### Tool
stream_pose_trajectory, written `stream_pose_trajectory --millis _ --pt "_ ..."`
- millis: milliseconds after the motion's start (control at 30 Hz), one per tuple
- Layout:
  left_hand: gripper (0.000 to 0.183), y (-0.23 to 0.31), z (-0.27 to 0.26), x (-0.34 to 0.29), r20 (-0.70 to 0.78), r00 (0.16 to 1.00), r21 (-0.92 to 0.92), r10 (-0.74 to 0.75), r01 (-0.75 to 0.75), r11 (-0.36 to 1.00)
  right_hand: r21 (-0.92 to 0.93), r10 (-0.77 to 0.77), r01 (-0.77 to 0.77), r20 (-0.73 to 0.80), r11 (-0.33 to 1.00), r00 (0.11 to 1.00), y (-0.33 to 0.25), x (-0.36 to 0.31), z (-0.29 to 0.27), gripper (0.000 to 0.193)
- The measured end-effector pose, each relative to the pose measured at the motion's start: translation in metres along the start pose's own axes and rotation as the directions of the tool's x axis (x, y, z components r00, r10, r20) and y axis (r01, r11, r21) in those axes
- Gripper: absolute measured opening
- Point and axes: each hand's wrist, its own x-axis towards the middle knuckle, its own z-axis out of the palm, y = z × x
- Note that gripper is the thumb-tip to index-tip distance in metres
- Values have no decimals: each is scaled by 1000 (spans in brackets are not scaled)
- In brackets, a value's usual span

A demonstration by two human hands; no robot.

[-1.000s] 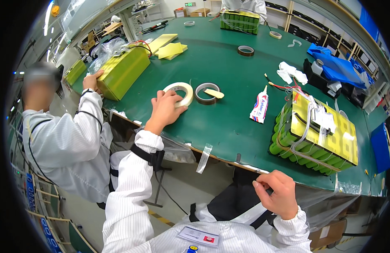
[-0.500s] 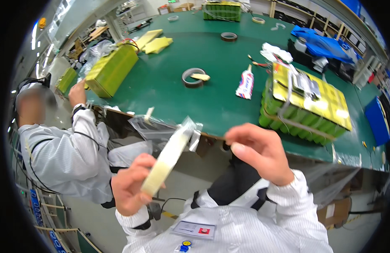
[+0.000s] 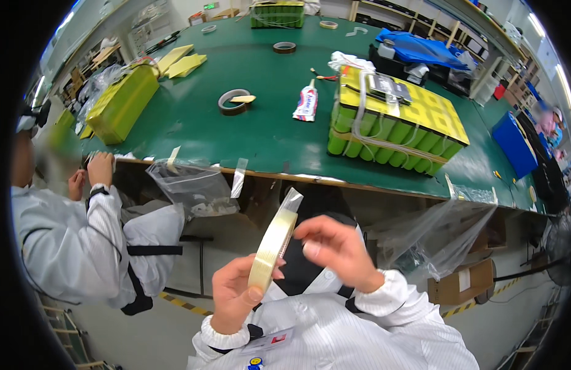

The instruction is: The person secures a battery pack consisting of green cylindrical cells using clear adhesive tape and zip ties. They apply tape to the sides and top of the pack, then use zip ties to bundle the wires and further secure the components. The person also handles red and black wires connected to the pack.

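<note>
My left hand [image 3: 237, 285] is closed around a roll of pale yellow striped tape [image 3: 270, 254], held upright on edge in front of my body. A loose translucent tape end [image 3: 291, 199] sticks up from the roll's top. Beside the roll is my right hand [image 3: 341, 250], its fingers loosely curled and the thumb apart from the forefinger. The fingertips are close to the roll's right side; whether they touch it I cannot tell. Beyond my hands, a battery pack [image 3: 393, 120] of green cells with a yellow top and white tubing stands on the green table [image 3: 236, 139].
A brown tape roll [image 3: 235, 102] and a white tube [image 3: 306, 102] lie mid-table. At left, a co-worker [image 3: 91, 240] sits near a yellow-green block [image 3: 124, 102]. Clear plastic bags [image 3: 193, 185] hang from the table's edge. A blue box [image 3: 515, 143] stands at right.
The view has shifted, so the table's things appear farther left. My left hand has brought the tape roll rightward, closer to my right hand. A strip of tape now hangs at the table's edge.
</note>
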Motion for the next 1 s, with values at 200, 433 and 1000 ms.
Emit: stream_pose_trajectory --millis 200,433,1000 --pt "58 -43 24 18 105 994 54 28 -34 998 -391 -420 379 -21 839 907 6 -20 12 61" --pt "26 -13 29 61 563 815 572 136 -503 648 72 -138 153 -175 986 975 -17 -54 -37 35" --pt "51 -62 23 182 463 886 -104 4 50 993 -899 -154 261 220 352 963 -107 -23 -66 26"
